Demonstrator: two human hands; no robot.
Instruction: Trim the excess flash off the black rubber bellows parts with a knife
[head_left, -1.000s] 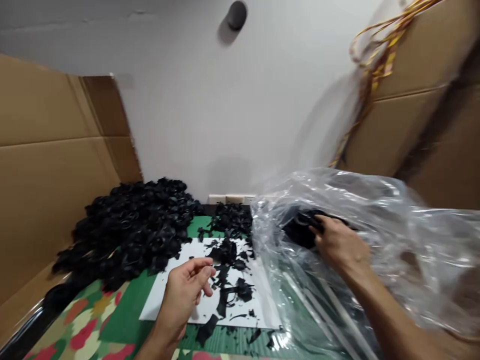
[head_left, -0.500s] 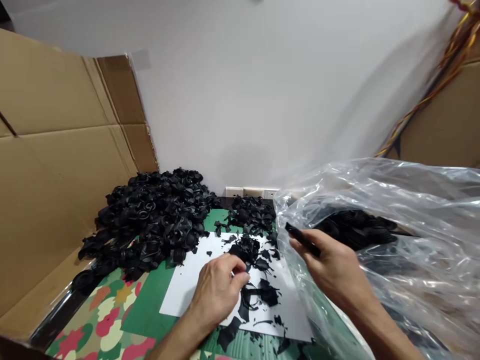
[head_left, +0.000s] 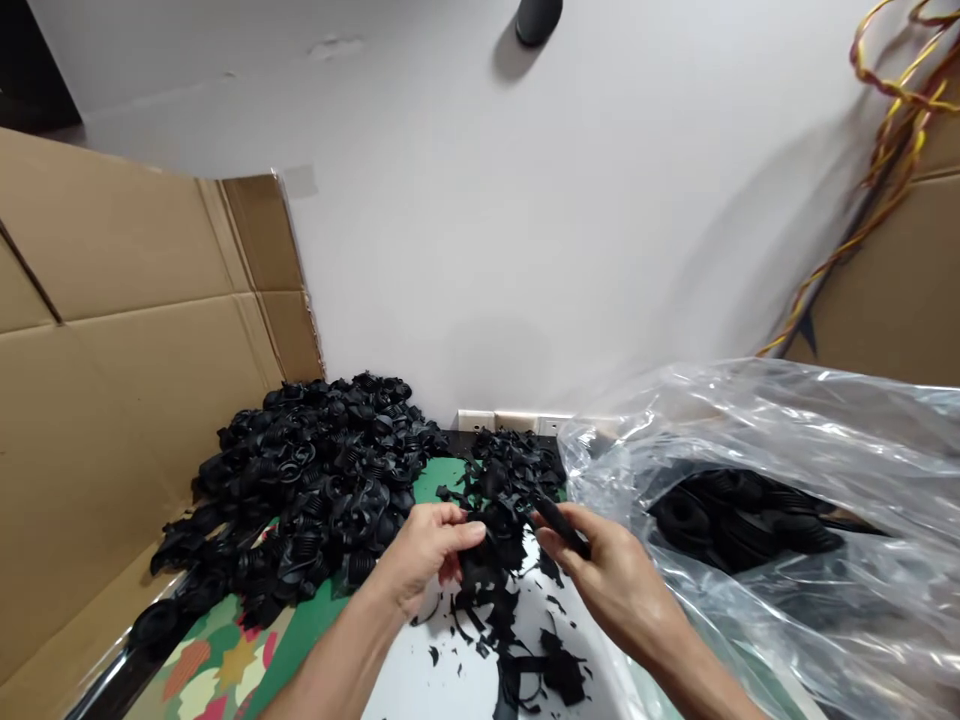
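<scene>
My right hand point(head_left: 607, 575) is closed around a black rubber part point(head_left: 562, 527), held just above a white sheet point(head_left: 465, 680). My left hand point(head_left: 424, 555) pinches the other side of that same black rubber part, fingers bent at its edge. Black rubber trimmings point(head_left: 525, 650) lie scattered on the sheet below both hands. A large heap of black rubber parts point(head_left: 307, 480) lies to the left. A clear plastic bag point(head_left: 787, 600) on the right holds more black parts point(head_left: 735, 515).
Brown cardboard panels point(head_left: 112, 380) stand at the left, and another cardboard box point(head_left: 892, 280) at the right with yellow and red wires point(head_left: 885, 130) hanging over it. A white wall is behind. The sheet lies on a green mat and a flowered cloth point(head_left: 217, 670).
My right hand came out of the plastic bag with a black part and moved left. My left hand rose from the sheet and met it.
</scene>
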